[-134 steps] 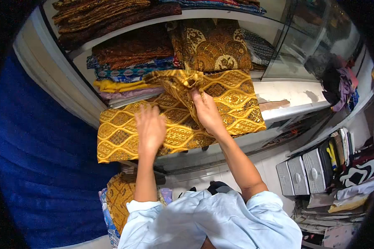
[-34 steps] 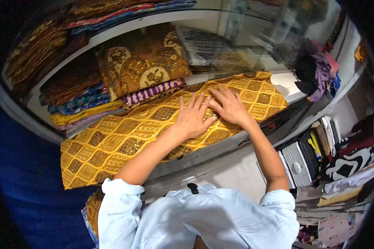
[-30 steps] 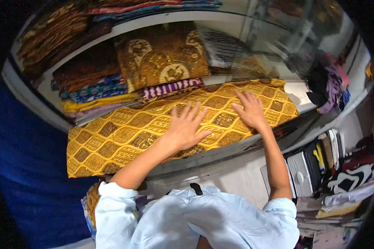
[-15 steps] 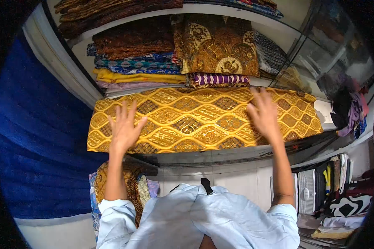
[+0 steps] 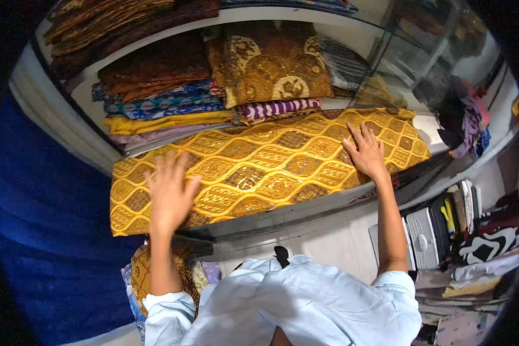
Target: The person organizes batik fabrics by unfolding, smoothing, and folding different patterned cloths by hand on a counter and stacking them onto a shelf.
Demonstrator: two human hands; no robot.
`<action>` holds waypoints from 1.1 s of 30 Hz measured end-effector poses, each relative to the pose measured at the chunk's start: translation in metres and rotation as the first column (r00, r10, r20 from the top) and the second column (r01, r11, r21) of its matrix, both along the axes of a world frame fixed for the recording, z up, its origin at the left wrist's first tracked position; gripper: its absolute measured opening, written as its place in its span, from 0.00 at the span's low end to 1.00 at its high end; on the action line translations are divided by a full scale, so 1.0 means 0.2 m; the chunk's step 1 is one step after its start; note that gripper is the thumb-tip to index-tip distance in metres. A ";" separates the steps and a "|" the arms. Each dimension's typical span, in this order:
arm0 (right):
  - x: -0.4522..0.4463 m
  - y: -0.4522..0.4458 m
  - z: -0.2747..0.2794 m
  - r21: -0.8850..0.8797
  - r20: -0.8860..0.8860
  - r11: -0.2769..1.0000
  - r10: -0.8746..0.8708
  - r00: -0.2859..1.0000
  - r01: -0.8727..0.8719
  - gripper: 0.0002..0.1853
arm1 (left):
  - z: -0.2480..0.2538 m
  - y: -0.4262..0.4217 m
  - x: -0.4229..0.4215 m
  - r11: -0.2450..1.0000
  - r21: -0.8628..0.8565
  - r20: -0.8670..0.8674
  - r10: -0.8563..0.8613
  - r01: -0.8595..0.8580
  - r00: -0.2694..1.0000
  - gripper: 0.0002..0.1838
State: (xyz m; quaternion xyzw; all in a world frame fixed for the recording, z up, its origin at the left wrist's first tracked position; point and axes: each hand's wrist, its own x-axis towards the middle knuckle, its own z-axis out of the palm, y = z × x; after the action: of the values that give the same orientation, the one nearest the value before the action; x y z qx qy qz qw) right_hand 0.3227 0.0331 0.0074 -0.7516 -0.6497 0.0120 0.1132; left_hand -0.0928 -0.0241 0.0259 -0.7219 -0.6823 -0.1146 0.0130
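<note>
1. Head view: a gold-and-brown patterned cloth (image 5: 271,167) lies folded in a long, flat strip across the counter (image 5: 428,128), its near edge running along the counter's front
2. Left hand (image 5: 172,196), slightly blurred, is over the cloth's left part, fingers spread wide; whether it touches the fabric I cannot tell
3. Right hand (image 5: 366,155) rests on the cloth towards its right end, fingers spread wide and palm down
4. Just behind the cloth sits a purple-and-white striped fabric (image 5: 282,109), below a brown batik with cream medallions (image 5: 271,63)
5. Left of these, a folded yellow fabric (image 5: 173,122) lies in a stack
6. Blue curtain (image 5: 52,230) hangs at far left
</note>
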 end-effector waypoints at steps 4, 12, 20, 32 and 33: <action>0.27 0.04 -0.04 0.024 -0.002 0.976 -0.216 0.976 0.216 0.35 | -0.01 0.02 0.31 0.951 -0.055 0.033 -0.302 0.304 0.953 0.34; 0.49 -0.04 -0.08 0.050 0.032 0.915 -0.402 0.915 0.401 0.35 | -0.11 0.12 0.65 0.890 0.014 0.002 -0.456 0.456 0.890 0.37; 0.55 -0.01 -0.06 -0.005 -0.004 0.928 -0.374 0.928 0.374 0.33 | -0.15 0.16 0.75 0.861 0.164 0.014 -0.491 0.482 0.871 0.36; 0.84 0.00 -0.13 0.118 -0.145 0.725 -0.663 0.734 0.678 0.42 | -0.13 0.14 0.74 0.889 0.065 -0.026 -0.452 0.453 0.892 0.37; 0.92 0.01 -0.12 0.134 -0.137 0.690 -0.698 0.703 0.711 0.44 | -0.14 0.14 0.75 0.889 0.065 -0.026 -0.452 0.453 0.891 0.37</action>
State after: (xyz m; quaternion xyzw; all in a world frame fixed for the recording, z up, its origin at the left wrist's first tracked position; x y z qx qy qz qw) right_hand 0.5075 0.0349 -0.0163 -0.9290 -0.3052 -0.0617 0.1998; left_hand 0.0565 0.0048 -0.0012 -0.8607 -0.4908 -0.1342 0.0146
